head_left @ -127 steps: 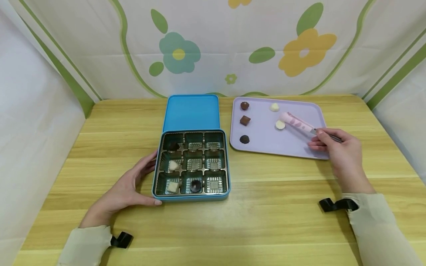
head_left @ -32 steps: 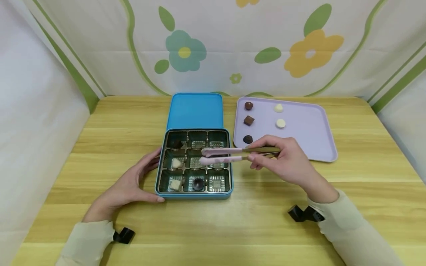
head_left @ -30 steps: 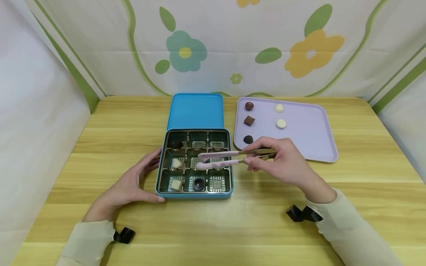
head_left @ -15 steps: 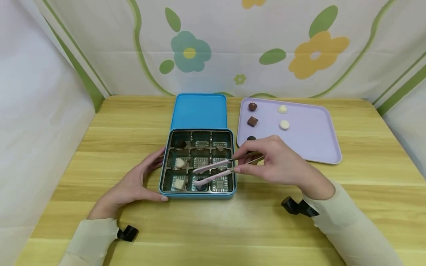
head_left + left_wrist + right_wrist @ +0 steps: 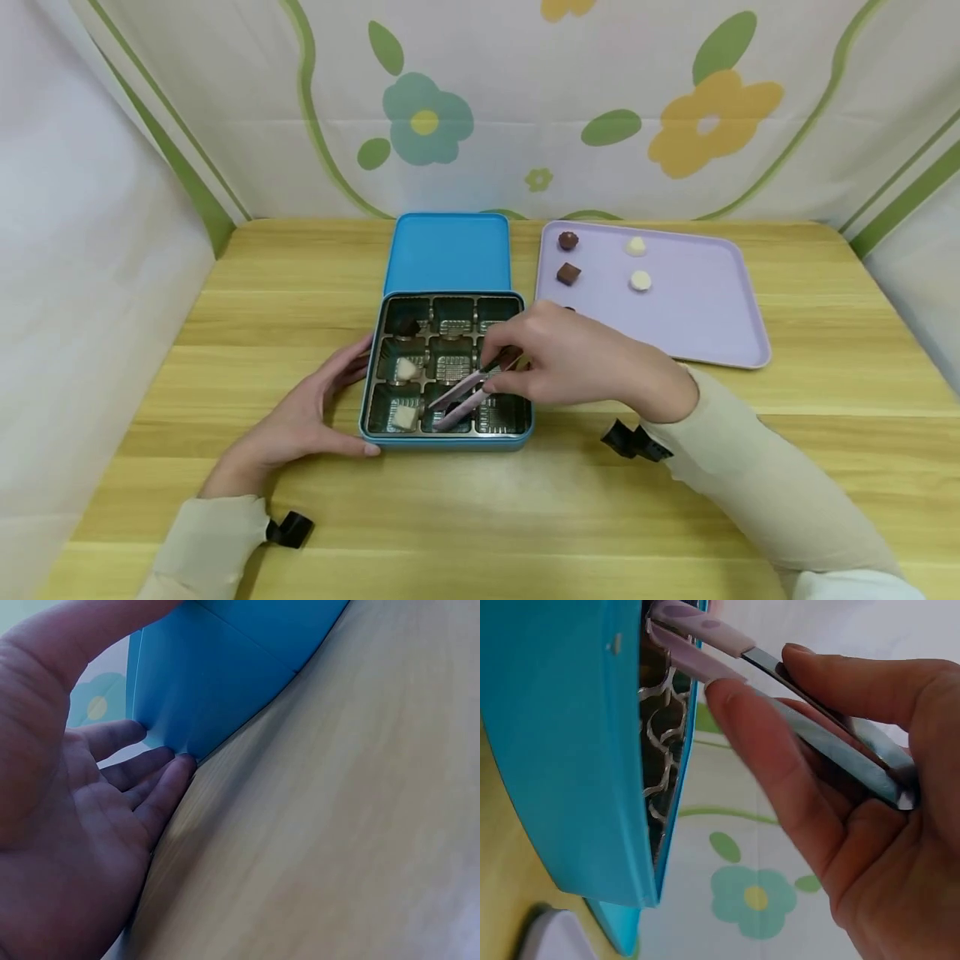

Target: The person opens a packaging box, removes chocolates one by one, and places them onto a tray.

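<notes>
A blue square tin point(image 5: 450, 445) holds a divided tray of nine-style square compartments. My left hand point(image 5: 296, 421) steadies it at the front left corner, with the fingertips against the left side and the thumb by the front. In my right hand point(image 5: 573, 354) are small metal tongs point(image 5: 840, 754) with pink-tipped arms, pinched between thumb and fingers. Their tips reach into the front middle compartment, one on each side of a dark chocolate point(image 5: 453, 408), which they partly hide. White chocolates point(image 5: 406, 417) sit in the front left and middle left compartments, a dark one point(image 5: 407, 326) at the back left.
The blue lid point(image 5: 450, 250) lies behind the tin. To the right, a lilac tray point(image 5: 690, 308) bears a round brown chocolate point(image 5: 567, 240), a square brown one point(image 5: 568, 273) and two white ones point(image 5: 640, 281). A dark one is mostly hidden behind the right hand. A patterned curtain hangs behind.
My right hand has carried the tongs from the tray leftward over the tin, then down into the front middle compartment around the dark chocolate. The left hand has stayed at the tin.
</notes>
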`<state>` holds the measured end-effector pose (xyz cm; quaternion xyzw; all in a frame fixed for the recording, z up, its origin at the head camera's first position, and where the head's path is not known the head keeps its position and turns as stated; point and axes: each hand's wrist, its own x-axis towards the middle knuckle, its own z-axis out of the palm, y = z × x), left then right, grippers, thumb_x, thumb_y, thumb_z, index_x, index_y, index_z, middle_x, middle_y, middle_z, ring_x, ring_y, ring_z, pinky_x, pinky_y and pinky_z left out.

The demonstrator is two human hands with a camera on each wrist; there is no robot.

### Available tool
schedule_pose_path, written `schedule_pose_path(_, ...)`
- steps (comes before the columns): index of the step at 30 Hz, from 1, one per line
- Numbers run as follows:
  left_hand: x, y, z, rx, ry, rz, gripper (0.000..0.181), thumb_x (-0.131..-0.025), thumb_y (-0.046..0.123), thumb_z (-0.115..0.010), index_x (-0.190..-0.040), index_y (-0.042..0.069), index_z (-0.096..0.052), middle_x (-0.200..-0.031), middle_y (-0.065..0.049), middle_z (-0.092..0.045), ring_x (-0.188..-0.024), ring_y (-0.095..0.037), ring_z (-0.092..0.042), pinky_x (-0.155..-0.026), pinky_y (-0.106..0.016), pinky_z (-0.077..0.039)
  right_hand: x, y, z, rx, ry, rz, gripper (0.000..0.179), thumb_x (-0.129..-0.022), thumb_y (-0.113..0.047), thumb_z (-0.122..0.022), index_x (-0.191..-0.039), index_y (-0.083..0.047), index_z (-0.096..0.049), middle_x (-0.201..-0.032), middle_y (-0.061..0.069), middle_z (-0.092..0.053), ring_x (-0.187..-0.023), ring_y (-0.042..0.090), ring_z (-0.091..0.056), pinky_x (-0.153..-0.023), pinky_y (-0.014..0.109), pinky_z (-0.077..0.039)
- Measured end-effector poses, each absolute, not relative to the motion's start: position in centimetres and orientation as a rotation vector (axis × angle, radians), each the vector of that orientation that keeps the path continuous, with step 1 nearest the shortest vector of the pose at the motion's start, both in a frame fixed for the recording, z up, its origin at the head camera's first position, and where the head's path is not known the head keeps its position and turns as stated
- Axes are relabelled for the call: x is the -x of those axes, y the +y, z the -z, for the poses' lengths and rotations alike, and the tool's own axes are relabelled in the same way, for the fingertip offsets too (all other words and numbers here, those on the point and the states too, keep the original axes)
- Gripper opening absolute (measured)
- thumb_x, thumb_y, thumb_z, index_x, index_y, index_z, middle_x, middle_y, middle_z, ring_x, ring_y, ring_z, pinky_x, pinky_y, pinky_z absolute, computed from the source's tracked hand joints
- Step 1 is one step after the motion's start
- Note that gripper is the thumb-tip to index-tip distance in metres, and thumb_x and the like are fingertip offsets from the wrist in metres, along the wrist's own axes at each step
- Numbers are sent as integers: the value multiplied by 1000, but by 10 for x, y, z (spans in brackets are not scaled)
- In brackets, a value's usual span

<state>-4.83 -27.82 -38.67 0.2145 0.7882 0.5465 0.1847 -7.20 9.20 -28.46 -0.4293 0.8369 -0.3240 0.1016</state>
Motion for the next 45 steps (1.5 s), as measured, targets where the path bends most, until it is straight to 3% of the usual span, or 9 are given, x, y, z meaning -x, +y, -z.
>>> schedule_pose_path(8,49,-278,384,-594,2220,-1544,133,-69,3,-100,-173,29,-23,-177,-12,-27,-147,0,-40,-117,-5,-29,69,116,303,1026,2386,1346,4,-95,-13,-83,-98,-12,-81,-81,1,-80,-62,11,-72,-54,28,-59)
schedule_pose_path(13,49,-278,387,-605,2224,-1542,133,-69,3,-100,-173,28,-22,-177,-13,-27,-147,0,-40,-118,-5,-29,65,133,319,880,2320,1545,10,-94,-3,-82,-102,-9,-80,-86,8,-82,-67,24,-79,-63,35,-66)
schedule_pose_path(21,47,-279,391,-592,2235,-1531,133,-69,4,-101,-173,30,-22,-177,-12,-27,-148,-2,-40,-119,-6,-29,60,146,333,673,2214,1705,14,-97,-3,-79,-110,-3,-79,-84,24,-80,-68,38,-78,-67,42,-68)
schedule_pose_path(23,47,-280,392,-599,2241,-1527,133,-69,4,-101,-173,29,-22,-177,-11,-27,-148,-1,-40,-119,-6,-29,60,148,336,659,2193,1751,14,-97,-1,-77,-111,0,-78,-85,26,-79,-68,36,-78,-66,43,-67)
schedule_pose_path(30,45,-281,392,-593,2250,-1532,133,-67,3,-101,-173,28,-24,-177,-9,-29,-147,1,-41,-119,-7,-30,54,167,346,605,2140,1968,15,-97,9,-72,-111,13,-73,-84,12,-81,-68,25,-79,-61,44,-66)
schedule_pose_path(36,47,-278,391,-597,2242,-1532,133,-67,4,-101,-173,30,-24,-177,-8,-29,-148,0,-41,-119,-7,-29,47,209,360,531,2070,2174,13,-98,17,-64,-108,15,-72,-84,13,-80,-68,21,-79,-59,37,-65)
schedule_pose_path(45,48,-279,391,-594,2257,-1527,133,-67,3,-101,-173,30,-24,-177,-10,-29,-147,1,-41,-118,-6,-29,37,286,373,393,1932,2437,27,-100,25,-50,-110,15,-72,-87,18,-81,-72,25,-81,-64,35,-66)
